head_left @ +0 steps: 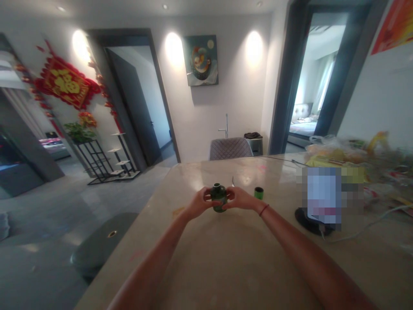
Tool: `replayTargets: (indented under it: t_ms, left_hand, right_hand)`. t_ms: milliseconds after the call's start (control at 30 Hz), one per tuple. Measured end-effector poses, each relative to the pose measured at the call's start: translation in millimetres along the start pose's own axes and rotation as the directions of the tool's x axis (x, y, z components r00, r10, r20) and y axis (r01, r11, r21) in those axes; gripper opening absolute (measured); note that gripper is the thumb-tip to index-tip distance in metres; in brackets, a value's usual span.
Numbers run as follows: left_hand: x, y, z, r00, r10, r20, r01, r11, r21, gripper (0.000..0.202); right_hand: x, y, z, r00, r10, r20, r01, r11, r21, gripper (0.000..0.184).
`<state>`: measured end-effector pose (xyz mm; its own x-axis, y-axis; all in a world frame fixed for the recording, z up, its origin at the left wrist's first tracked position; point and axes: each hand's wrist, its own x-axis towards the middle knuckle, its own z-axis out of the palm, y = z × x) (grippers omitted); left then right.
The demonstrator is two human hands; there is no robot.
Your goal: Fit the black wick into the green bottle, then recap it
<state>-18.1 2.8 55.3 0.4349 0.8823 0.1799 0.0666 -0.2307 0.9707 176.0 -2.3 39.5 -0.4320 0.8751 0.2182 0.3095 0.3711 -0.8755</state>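
A dark green glass bottle (218, 199) with its neck uncapped stands on the pale marble table (226, 254), close to the table's far side. My left hand (200, 203) grips it from the left, and my right hand (239, 198) grips it from the right. The fingers of both hands meet around its shoulder and hide part of it. A short green cylindrical cap (258, 193) stands upright just beyond my right hand, not touched by either hand. A red cord bracelet (263, 210) circles my right wrist.
To the right, a pixelated object (324, 196) rests on a black round stand (309, 221), with a white cable (364, 228) running along the table. Plastic bags and food packets (342, 153) are heaped beyond it. A grey chair (230, 149) stands behind the table.
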Motion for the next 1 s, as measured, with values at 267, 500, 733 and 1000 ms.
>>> replayTargets:
  t_ms: [267, 500, 733, 1000]
  left_hand:
    - [-3.6, -13.7, 4.6, 0.997, -0.060, 0.054, 0.055, 0.995, 0.087, 0.057]
    - [-7.0, -10.4, 2.3, 0.991, -0.057, 0.124, 0.015, 0.948, 0.317, 0.055]
    - [-6.7, -4.7, -10.9, 0.967, -0.089, 0.240, -0.028, 0.895, 0.446, 0.054]
    - [-6.9, 11.9, -22.3, 0.967, -0.149, 0.209, 0.057, 0.918, 0.392, 0.057]
  right_hand:
    - [-2.5, 9.7, -0.4, 0.997, 0.064, 0.036, -0.051, 0.959, -0.279, 0.057]
    - [-4.2, 4.9, 0.8, 0.985, 0.021, 0.168, 0.037, 0.941, -0.337, 0.054]
    - [-10.5, -20.4, -8.8, 0.956, 0.206, 0.207, -0.020, 0.753, -0.658, 0.041]
    - [-11.5, -16.5, -13.9, 0.867, 0.301, -0.396, -0.493, 0.414, -0.765, 0.027]
